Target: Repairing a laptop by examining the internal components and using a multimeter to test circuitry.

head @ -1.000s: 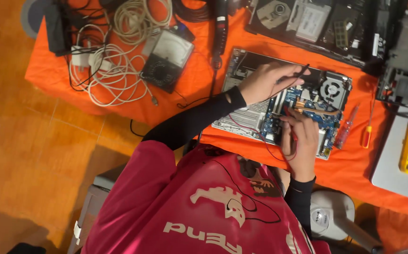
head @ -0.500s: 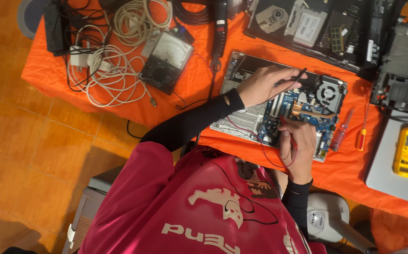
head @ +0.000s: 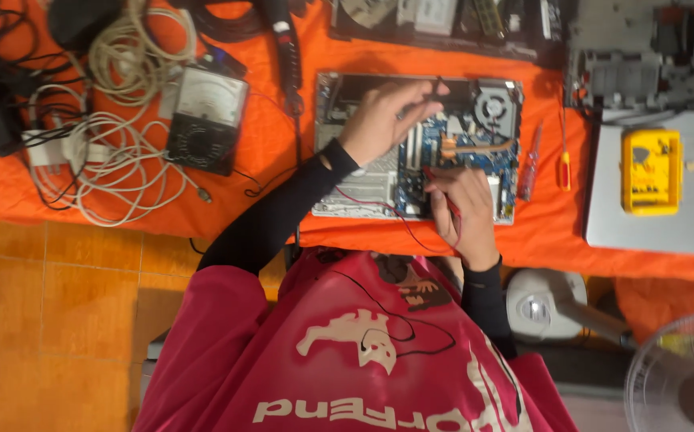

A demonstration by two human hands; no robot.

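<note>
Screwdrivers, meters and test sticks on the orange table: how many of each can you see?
Screwdrivers: 2, a red one and an orange-handled one
Meters: 2, a black dial meter and a yellow meter
Test probes: 2, a black probe by the left hand and a red probe in the right hand
Total: 6

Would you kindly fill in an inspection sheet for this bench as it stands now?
Surface: orange cloth covering the table.
Job's things: opened laptop base with blue circuit board and fan exposed.
Clutter: analogue meter, yellow device, red screwdriver, dismantled parts at the far edge.
Hands: left hand holds a black probe over the board; right hand holds a red probe to it.
Cables: white coil; red lead.
Surroundings: orange tiled floor, white fan.
</note>
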